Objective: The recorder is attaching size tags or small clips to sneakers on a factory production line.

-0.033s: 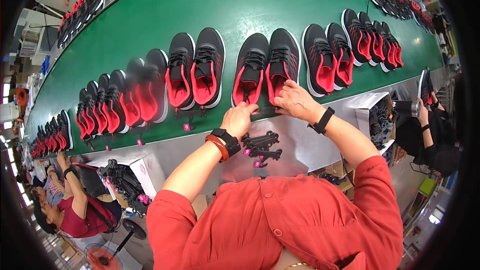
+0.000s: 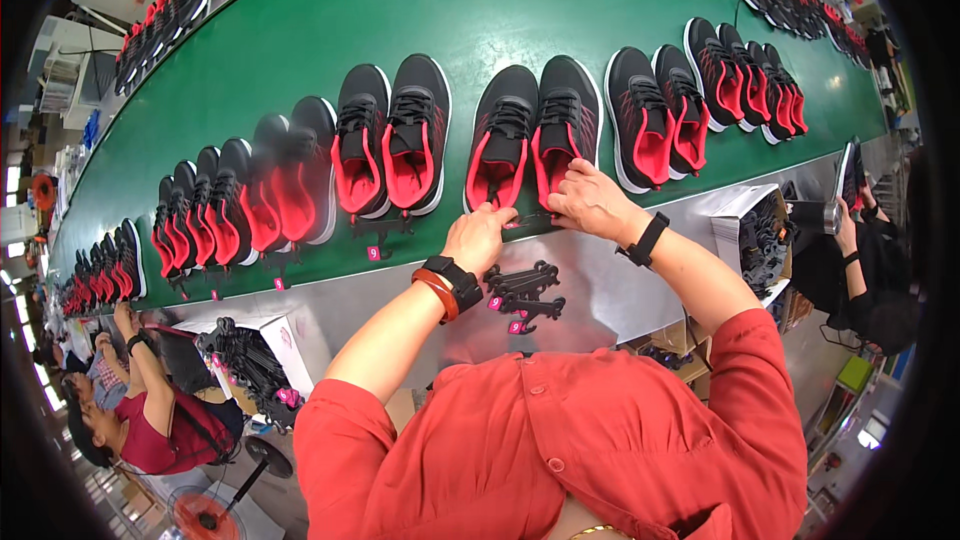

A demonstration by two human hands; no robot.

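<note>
**Both hands at the heels of a black-and-red pair of shoes by the near edge**

At the near edge of the green surface (image 2: 620, 10), about midway along it, the left shoe (image 2: 510, 105) and right shoe (image 2: 560, 100) stand side by side, soles down, toes toward the far edge and heels toward the person. The left hand (image 2: 475, 238) is curled nearly closed behind the left shoe's heel; whether it grips the heel or the hanger cannot be told. The right hand (image 2: 592, 203) is bent almost closed, thumb and fingers pinching the heel collar of the right shoe. Between the hands, a black hanger (image 2: 536, 223) lies close behind the heels, partly hidden.

More pairs line the near edge on both sides: the nearest on the left (image 2: 418, 100) stands well within reach, and the nearest on the right (image 2: 637, 105) sits just beside the right shoe. Off the near edge, in front of the person, loose hangers (image 2: 523, 283) with pink tags lie heaped on a metal ledge (image 2: 590, 285). A white box (image 2: 300, 345) full of hangers stands below the edge to the left, another white box (image 2: 727, 233) to the right.
</note>
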